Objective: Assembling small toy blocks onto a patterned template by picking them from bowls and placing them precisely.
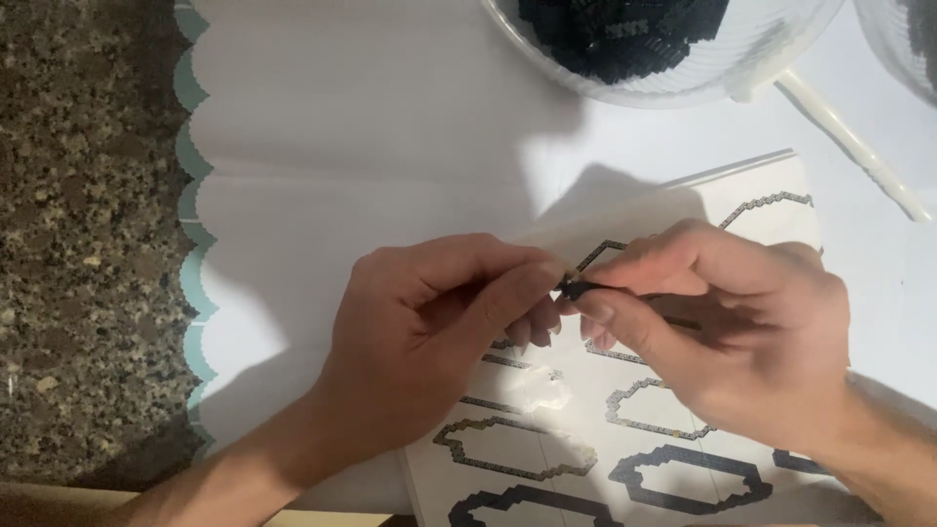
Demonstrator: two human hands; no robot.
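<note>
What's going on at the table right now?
A person's left hand and right hand meet over a printed sheet of dark outline shapes, pinching a small black piece between the fingertips. The sheet lies on a white cloth. A clear bowl of black pieces stands at the top, with a white stick beside it.

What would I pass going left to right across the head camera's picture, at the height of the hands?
Speckled granite counter → scalloped teal edge of the white paper sheet → left hand → small black piece pinched between both hands → right hand.
</note>
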